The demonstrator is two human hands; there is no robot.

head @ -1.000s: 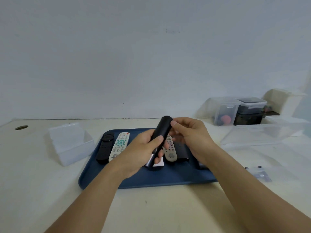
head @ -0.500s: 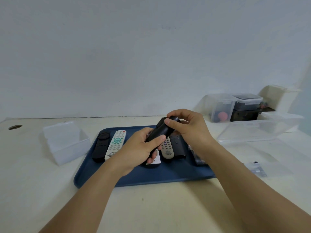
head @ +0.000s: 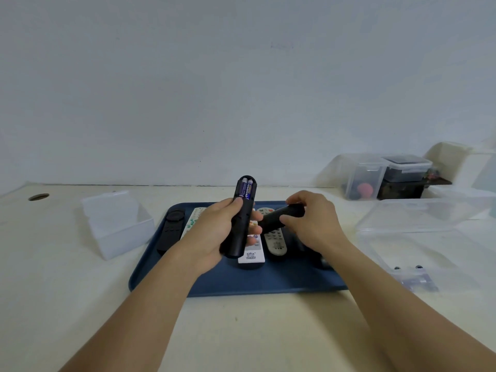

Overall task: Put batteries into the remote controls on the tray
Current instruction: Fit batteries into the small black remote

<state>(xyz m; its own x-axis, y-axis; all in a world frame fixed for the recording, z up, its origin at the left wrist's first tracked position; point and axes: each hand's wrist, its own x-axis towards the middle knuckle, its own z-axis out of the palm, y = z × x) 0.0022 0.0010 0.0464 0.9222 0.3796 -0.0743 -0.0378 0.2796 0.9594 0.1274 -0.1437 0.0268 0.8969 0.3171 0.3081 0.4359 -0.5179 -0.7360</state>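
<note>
The back cover (head: 281,217) has been slid off since half a second ago and is now pinched in the right hand (head: 312,224), held apart from the black remote (head: 241,224) — which is clamped upright in the left hand (head: 217,237) above the blue tray (head: 241,287). Two purple-labelled batteries (head: 246,189) are exposed in the open bay, so this unit appears already loaded. The matte, rounded plastic cover is judged light and easily snapped back.
</note>
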